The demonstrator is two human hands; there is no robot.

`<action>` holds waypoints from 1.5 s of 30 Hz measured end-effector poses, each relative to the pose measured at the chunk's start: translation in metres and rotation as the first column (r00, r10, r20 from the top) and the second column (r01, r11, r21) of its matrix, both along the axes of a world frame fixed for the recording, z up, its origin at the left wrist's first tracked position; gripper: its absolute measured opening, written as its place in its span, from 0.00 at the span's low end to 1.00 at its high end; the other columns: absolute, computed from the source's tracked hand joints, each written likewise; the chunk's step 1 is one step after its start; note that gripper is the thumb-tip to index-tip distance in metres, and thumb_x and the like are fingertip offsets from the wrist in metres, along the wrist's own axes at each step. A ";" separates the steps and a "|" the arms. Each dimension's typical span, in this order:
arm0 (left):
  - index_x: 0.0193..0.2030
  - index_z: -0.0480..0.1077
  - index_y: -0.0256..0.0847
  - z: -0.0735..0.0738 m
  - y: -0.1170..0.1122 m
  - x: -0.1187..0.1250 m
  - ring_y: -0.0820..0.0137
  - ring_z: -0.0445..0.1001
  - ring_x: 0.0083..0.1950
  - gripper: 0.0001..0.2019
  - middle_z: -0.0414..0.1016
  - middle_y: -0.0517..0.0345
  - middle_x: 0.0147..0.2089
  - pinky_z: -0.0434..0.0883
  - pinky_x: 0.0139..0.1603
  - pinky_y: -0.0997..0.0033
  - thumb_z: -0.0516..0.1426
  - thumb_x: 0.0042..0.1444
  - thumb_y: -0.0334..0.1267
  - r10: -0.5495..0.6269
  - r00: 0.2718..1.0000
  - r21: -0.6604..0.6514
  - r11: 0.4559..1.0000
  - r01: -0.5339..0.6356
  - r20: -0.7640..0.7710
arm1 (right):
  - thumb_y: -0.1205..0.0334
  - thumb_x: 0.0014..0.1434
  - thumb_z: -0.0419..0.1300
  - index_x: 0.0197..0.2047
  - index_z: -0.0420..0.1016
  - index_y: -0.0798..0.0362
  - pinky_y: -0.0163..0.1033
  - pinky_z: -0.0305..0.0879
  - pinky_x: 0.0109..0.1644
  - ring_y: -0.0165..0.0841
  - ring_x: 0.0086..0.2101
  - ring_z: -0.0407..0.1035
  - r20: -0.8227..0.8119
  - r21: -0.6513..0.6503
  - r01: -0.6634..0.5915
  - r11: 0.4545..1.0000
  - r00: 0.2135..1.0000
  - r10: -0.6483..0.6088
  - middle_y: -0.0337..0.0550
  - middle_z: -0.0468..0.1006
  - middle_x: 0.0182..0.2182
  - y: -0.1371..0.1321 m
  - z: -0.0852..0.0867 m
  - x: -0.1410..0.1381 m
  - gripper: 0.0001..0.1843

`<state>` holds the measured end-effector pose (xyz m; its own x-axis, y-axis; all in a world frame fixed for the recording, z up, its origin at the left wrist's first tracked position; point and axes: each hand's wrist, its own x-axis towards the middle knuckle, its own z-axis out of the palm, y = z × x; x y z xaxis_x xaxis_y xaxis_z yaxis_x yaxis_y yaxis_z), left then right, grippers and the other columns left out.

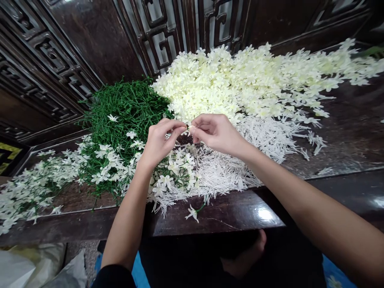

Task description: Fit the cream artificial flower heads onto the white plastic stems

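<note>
My left hand (163, 140) and my right hand (219, 134) meet fingertip to fingertip over the middle of the heaps. Both are closed in a pinch on a small white artificial flower (189, 129), mostly covered by the fingers. A bit of green shows at the left fingertips. Behind my left hand lies a heap of green plastic stems (126, 104). Loose cream flower heads (222, 80) are piled behind my right hand. Thin white plastic sticks (222, 172) spread beneath it. Flowers on green stems (168, 172) lie below and left of my hands.
Dark carved wooden panels (87, 36) rise behind the heaps. Everything rests on a dark wooden bench (240, 212), with one stemmed flower (192, 213) near its front edge. More stemmed flowers (33, 188) reach left. Pale sacks (36, 264) lie on the floor at lower left.
</note>
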<state>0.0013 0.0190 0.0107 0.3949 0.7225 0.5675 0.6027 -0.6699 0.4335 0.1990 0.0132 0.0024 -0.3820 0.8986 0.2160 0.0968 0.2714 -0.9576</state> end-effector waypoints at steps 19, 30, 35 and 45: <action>0.39 0.75 0.39 -0.021 0.018 -0.025 0.70 0.78 0.35 0.06 0.81 0.55 0.35 0.72 0.34 0.74 0.58 0.62 0.38 0.372 0.900 -0.263 0.913 -0.312 0.225 | 0.55 0.61 0.64 0.46 0.82 0.48 0.53 0.72 0.52 0.37 0.46 0.75 0.101 -0.030 -0.482 0.875 0.870 0.483 0.45 0.81 0.48 0.003 -0.011 -0.002 0.12; 0.41 0.78 0.36 -0.043 0.026 -0.041 0.54 0.71 0.49 0.11 0.79 0.44 0.46 0.70 0.56 0.49 0.54 0.60 0.26 0.423 0.853 -0.078 0.882 -0.465 -0.305 | 0.41 0.62 0.60 0.37 0.83 0.52 0.45 0.70 0.36 0.35 0.32 0.75 0.024 -0.039 -0.087 0.995 0.996 0.088 0.47 0.83 0.32 0.010 -0.009 0.004 0.22; 0.45 0.78 0.35 -0.032 0.019 -0.034 0.51 0.68 0.55 0.12 0.77 0.42 0.52 0.69 0.57 0.47 0.54 0.63 0.30 0.431 0.838 -0.095 0.869 -0.485 -0.335 | 0.42 0.60 0.62 0.34 0.84 0.51 0.42 0.67 0.32 0.33 0.30 0.73 0.043 -0.064 0.112 0.992 0.993 -0.109 0.46 0.82 0.30 0.016 -0.008 0.010 0.21; 0.45 0.78 0.36 -0.031 0.020 -0.030 0.56 0.73 0.51 0.11 0.81 0.46 0.50 0.72 0.55 0.52 0.54 0.64 0.30 0.461 0.877 -0.007 0.885 -0.466 -0.135 | 0.47 0.61 0.62 0.32 0.83 0.53 0.43 0.67 0.32 0.33 0.27 0.71 0.051 -0.055 0.188 0.981 0.981 -0.185 0.47 0.81 0.28 0.019 -0.008 0.012 0.18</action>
<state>-0.0283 0.0385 -0.0200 0.0755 0.8604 0.5039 0.8914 -0.2847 0.3526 0.2106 0.0317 -0.0061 -0.2149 0.9655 0.1469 0.1843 0.1878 -0.9648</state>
